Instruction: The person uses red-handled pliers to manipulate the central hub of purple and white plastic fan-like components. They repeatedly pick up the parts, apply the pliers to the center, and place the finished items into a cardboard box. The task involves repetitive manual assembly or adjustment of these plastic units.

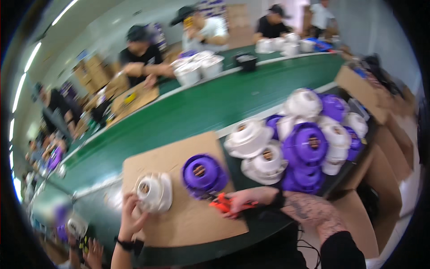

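Note:
On a cardboard sheet (192,226) before me lie a white plastic housing (156,193) and a purple one (204,175), each round and stepped with a dark-and-tan patch on top. At the white housing's lower left edge is my left hand (128,215), thumb and fingers apart, fingertips at its rim. My right hand (251,199) is closed round orange-handled pliers (222,205). Their dark jaws point left at the lower edge of the purple housing; blur hides whether they touch it.
Stacked white and purple housings (309,143) crowd the right of the table. Beyond runs a green conveyor belt (192,107), with people and white housings (197,67) along its far side. Open cardboard boxes (376,179) stand at right. Another person's hands (92,251) are at lower left.

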A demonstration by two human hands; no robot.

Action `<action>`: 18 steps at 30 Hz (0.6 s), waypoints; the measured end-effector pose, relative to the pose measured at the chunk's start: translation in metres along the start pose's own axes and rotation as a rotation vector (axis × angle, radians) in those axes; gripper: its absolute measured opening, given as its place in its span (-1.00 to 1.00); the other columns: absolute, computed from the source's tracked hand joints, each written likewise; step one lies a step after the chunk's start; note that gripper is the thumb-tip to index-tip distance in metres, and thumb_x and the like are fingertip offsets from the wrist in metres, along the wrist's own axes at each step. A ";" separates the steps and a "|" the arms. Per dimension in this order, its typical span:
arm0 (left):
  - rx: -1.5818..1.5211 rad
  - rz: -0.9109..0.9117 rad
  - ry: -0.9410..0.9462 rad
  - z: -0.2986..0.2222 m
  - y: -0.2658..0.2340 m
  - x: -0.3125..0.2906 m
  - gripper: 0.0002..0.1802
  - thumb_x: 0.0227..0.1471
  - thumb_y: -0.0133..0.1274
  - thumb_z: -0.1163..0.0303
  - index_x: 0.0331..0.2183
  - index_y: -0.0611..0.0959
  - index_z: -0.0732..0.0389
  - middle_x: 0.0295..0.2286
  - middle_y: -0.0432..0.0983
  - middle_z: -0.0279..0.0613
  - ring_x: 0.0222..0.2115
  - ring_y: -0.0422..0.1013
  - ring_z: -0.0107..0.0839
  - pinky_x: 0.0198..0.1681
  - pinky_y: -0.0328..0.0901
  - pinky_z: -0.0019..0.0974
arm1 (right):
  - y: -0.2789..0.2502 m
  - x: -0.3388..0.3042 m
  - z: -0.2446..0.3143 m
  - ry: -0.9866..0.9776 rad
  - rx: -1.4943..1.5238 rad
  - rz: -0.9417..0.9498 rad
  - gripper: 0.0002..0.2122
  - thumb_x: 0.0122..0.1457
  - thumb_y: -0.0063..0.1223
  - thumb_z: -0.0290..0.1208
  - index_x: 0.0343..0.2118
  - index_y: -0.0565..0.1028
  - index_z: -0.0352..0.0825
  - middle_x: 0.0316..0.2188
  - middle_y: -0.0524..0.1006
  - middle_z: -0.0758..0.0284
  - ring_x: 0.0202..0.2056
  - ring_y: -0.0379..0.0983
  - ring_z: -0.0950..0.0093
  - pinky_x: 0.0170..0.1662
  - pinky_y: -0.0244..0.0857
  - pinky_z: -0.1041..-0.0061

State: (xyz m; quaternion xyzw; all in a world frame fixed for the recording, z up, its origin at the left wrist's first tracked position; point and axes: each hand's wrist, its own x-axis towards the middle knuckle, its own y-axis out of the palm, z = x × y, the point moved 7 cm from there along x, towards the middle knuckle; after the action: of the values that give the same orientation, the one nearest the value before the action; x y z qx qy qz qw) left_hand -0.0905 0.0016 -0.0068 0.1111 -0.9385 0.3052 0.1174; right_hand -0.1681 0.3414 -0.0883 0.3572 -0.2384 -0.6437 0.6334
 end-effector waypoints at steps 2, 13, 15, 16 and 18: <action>-0.205 -0.063 -0.217 0.016 -0.004 -0.005 -0.78 0.08 0.07 0.49 -0.19 0.64 0.26 -0.10 0.46 -0.15 0.00 0.35 -0.24 0.01 0.30 -0.22 | -0.005 0.007 -0.004 -0.027 -0.076 0.015 -0.72 0.09 0.15 -0.43 -0.15 0.39 -0.35 -0.33 0.45 0.34 -0.34 0.44 0.52 -0.21 0.40 0.52; -0.235 -0.188 -0.381 0.002 0.048 0.027 -0.70 0.22 0.10 0.37 -0.10 0.59 0.37 -0.23 0.59 -0.21 -0.17 0.47 -0.50 -0.18 0.40 -0.37 | -0.015 0.001 -0.012 -0.024 -0.148 -0.190 -0.71 0.09 0.15 -0.35 -0.14 0.40 -0.31 -0.37 0.48 0.32 -0.38 0.49 0.51 -0.30 0.38 0.57; -0.285 -0.188 -0.419 -0.004 0.039 0.009 -0.66 0.18 0.17 0.41 -0.05 0.55 0.37 -0.13 0.57 -0.10 -0.10 0.49 -0.41 -0.20 0.46 -0.36 | 0.002 0.005 -0.004 -0.089 -0.080 -0.192 -0.68 0.07 0.21 -0.41 -0.12 0.41 -0.32 -0.40 0.50 0.34 -0.45 0.47 0.52 -0.36 0.40 0.53; -0.346 -0.217 -0.365 0.006 0.036 0.008 -0.60 0.16 0.20 0.41 -0.02 0.53 0.36 -0.06 0.55 -0.04 -0.06 0.50 -0.36 -0.20 0.48 -0.34 | 0.010 0.013 0.001 -0.051 -0.127 -0.048 -0.65 0.03 0.26 -0.47 -0.12 0.41 -0.33 -0.42 0.47 0.35 -0.44 0.45 0.51 -0.36 0.38 0.51; -0.202 -0.270 -0.310 0.009 0.035 0.004 -0.26 0.03 0.38 0.29 0.14 0.41 0.37 0.12 0.38 0.14 0.09 0.41 -0.13 -0.08 0.47 -0.20 | 0.020 0.001 0.005 -0.084 -0.071 -0.048 -0.60 -0.02 0.31 -0.47 -0.11 0.40 -0.33 -0.39 0.46 0.37 -0.37 0.45 0.50 -0.29 0.39 0.44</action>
State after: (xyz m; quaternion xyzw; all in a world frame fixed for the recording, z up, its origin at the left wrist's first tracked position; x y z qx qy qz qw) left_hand -0.1055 0.0233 -0.0320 0.2688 -0.9477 0.1705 0.0219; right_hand -0.1590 0.3381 -0.0702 0.3130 -0.2329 -0.6813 0.6194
